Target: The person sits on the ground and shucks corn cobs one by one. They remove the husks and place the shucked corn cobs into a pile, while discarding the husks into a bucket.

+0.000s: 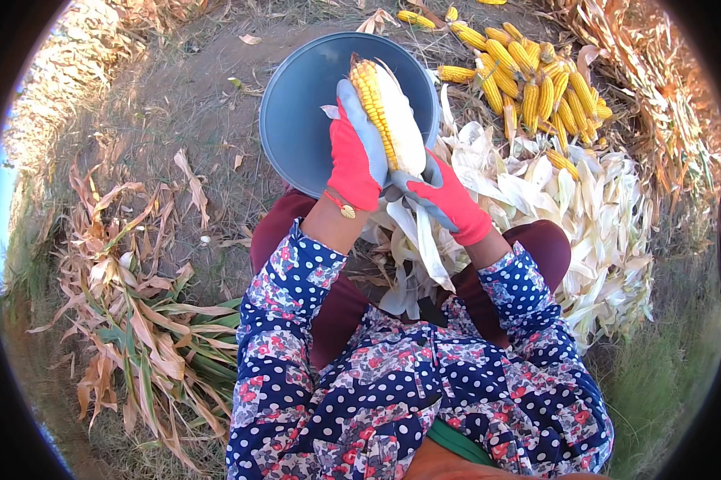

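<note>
A yellow ear of corn (372,108) is held above a grey-blue plastic bucket (294,114). White husk (403,129) still covers its right side, while kernels show bare along the left. My left hand (357,147), in a red glove with a grey coated palm, supports the ear from the left. At the ear's lower end, my right hand (447,195), gloved the same way, grips the husked base. Pale husk strips (427,246) hang below that hand between my knees. Some of the right fingers are hidden behind the base.
Bare yellow ears (531,84) lie heaped beyond the bucket on the right. Nearer, a broad pile of pale stripped husks (600,240) reaches my right knee. Dry cornstalks with leaves (150,336) lie at my left; more dry stalks (648,78) border the far right.
</note>
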Demonstrator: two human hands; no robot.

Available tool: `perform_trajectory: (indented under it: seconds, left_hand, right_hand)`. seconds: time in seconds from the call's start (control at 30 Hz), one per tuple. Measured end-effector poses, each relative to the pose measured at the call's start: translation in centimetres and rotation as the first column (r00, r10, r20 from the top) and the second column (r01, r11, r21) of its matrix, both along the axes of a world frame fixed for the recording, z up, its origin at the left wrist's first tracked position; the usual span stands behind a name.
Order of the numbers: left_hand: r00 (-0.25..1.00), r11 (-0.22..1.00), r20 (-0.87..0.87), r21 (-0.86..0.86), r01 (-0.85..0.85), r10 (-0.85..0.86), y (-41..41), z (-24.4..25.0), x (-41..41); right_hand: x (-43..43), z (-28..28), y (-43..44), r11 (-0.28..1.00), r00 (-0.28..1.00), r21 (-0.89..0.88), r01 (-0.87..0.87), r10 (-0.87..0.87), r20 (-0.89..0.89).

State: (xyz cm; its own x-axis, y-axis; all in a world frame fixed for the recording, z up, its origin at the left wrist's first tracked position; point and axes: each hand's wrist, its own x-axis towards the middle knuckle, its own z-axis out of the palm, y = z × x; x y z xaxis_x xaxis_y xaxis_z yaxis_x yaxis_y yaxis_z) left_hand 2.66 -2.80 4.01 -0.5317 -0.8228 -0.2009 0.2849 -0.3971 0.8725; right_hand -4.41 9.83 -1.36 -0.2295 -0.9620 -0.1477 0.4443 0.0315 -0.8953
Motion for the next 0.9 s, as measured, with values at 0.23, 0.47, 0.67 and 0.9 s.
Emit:
perform_trajectory:
  seconds: [0.23,0.47,0.67,0.9]
  left_hand:
    - [0.918,0.926,-0.366,0.273,0.261,-0.151,0.3,-1.4,0.9]
    - [0.943,0.973,-0.296,0.127,0.195,-0.15,0.2,-2.2,0.8]
    - [0.98,0.933,-0.052,-0.32,0.165,-0.191,0.5,-1.0,0.5]
    - [0.985,0.954,-0.025,-0.252,0.162,-0.173,2.3,0.2,0.1]
  right_hand:
    - [-0.5,1.0,1.7,0.986,0.986,0.036,-0.166,0.165,0.012]
    - [-0.5,1.2,2.5,0.981,0.977,0.022,-0.194,0.191,0.094]
    - [-0.5,0.6,1.9,0.995,0.99,0.051,-0.089,0.083,0.116]
    - [-0.4,0.4,2.6,0.987,0.969,-0.004,-0.158,0.156,0.192]
